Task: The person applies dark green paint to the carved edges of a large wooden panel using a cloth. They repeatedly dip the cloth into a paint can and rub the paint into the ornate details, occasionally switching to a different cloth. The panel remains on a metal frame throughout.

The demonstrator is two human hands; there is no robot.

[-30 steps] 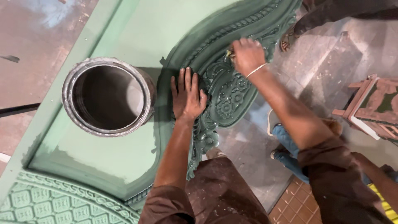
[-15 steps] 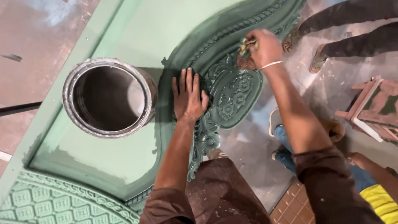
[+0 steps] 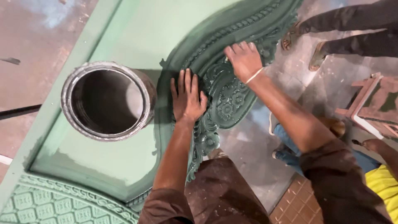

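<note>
Desk: Hands first, nearest the lens?

Photographer: Left hand (image 3: 188, 97) lies flat, fingers spread wide, on the dark green carved moulding (image 3: 226, 99), holding nothing. Right hand (image 3: 244, 60) sits farther up the same scrollwork, fingers curled down on the relief; whether a brush or rag is under them I cannot tell.

Desk: Where is the piece itself?

Photographer: Moulding runs in an arch along the edge of a pale green panel (image 3: 137, 29) lying flat above the floor. Paint tin (image 3: 107, 99) stands on the panel just left of the flat hand, open, dark inside.

Desk: How far along?

Photographer: By my reading, the carved arch and a band beside it carry the darker coat; the wide flat field and the lattice corner (image 3: 37, 205) remain pale, so much is left.

Desk: Anything unclear beyond?

Photographer: Another person's sandalled feet (image 3: 306, 45) stand at the top right, body cut off. Wooden frame (image 3: 369, 103) at the right edge is only partly in shot.
</note>
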